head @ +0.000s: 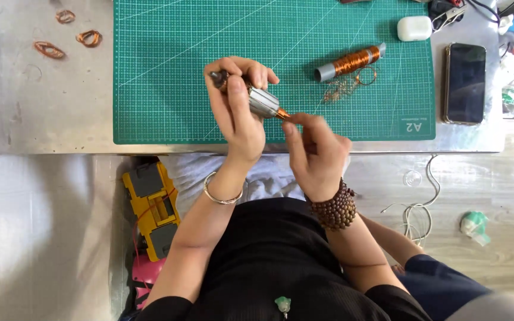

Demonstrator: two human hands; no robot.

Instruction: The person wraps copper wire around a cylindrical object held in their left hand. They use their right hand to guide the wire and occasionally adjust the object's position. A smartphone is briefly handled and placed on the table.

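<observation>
Steel grey workbench top is carrying a green gridded cutting mat, and both hands are working over the mat's 6 o'clock edge. Left hand is gripping a small grey ribbed motor armature with copper windings, fingers wrapped around its body, dark shaft end poking out toward 10 o'clock. Right hand is sitting at 4 o'clock of the armature, thumb and forefinger pinching at its copper end; can't tell whether a wire strand is between them. Grey spool of copper wire is lying at 2 o'clock of the hands, loose copper scrap just beside it. Black phone and white earbud case are lying at the 3 o'clock side; three copper loops at 10 o'clock, off the mat. Judgement: keeping the left grip steady and the pinch close to the copper end is giving best control.
</observation>
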